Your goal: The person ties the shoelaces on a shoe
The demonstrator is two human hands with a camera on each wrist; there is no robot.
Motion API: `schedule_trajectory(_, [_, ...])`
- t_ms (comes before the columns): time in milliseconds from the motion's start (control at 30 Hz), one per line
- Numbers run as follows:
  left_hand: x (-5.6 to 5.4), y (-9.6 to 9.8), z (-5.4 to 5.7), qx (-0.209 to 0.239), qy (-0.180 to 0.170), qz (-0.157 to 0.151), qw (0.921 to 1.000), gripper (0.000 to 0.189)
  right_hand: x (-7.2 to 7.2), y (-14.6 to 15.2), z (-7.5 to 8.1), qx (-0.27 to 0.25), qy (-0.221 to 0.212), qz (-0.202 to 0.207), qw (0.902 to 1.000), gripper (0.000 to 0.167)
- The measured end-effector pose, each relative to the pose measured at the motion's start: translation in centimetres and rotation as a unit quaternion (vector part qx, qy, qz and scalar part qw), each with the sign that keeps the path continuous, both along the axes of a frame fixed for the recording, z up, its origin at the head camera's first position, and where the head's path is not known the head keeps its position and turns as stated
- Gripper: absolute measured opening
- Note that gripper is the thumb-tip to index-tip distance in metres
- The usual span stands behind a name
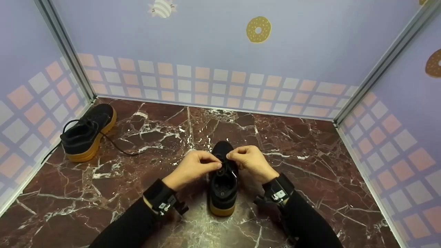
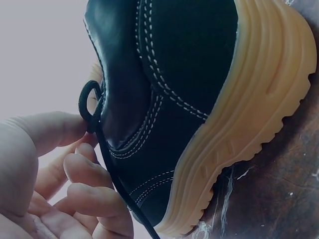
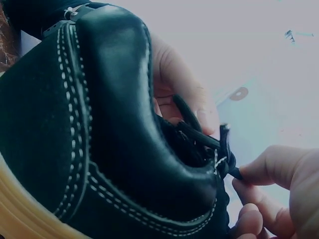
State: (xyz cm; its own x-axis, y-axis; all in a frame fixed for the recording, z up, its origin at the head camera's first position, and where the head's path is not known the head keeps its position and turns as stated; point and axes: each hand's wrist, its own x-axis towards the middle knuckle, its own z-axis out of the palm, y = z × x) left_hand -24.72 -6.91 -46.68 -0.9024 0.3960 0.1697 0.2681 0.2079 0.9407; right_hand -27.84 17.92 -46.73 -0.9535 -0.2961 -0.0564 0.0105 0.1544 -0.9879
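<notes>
A black shoe (image 1: 222, 201) with a tan sole stands upright on the floor between both hands, toe pointing away. My left hand (image 1: 196, 168) is at the laces from the left, and its thumb and finger pinch a black shoelace (image 2: 94, 124) just below a small loop. A length of that lace hangs down along the shoe's side. From the other side, my right hand (image 1: 253, 163) pinches another part of the lace (image 3: 233, 172) between thumb and forefinger, right beside the knot at the top of the tongue. White stitching runs around the shoe's padded collar (image 3: 124, 84).
A second black shoe (image 1: 94, 120) with a tan sole stands at the left by the wall, its loose lace (image 1: 120, 150) trailing over the floor. Dark red marbled floor (image 1: 303, 193) spreads around. Patterned lilac walls (image 1: 206, 41) close off the back and both sides.
</notes>
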Motion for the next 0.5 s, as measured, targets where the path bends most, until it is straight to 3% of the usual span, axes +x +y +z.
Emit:
schedule_trajectory(267, [-0.12,0.02,-0.15,0.03,-0.08,0.038,0.9956,0.02,-0.02,0.02,-0.09,-0.002,0.004,0.001,1.0,0.009])
schedule_trajectory(500, [-0.72,0.37,0.16,0.05,-0.09,0.037,0.994,0.02,-0.07,0.15,-0.26,-0.002,0.013,0.012,0.9998,0.011])
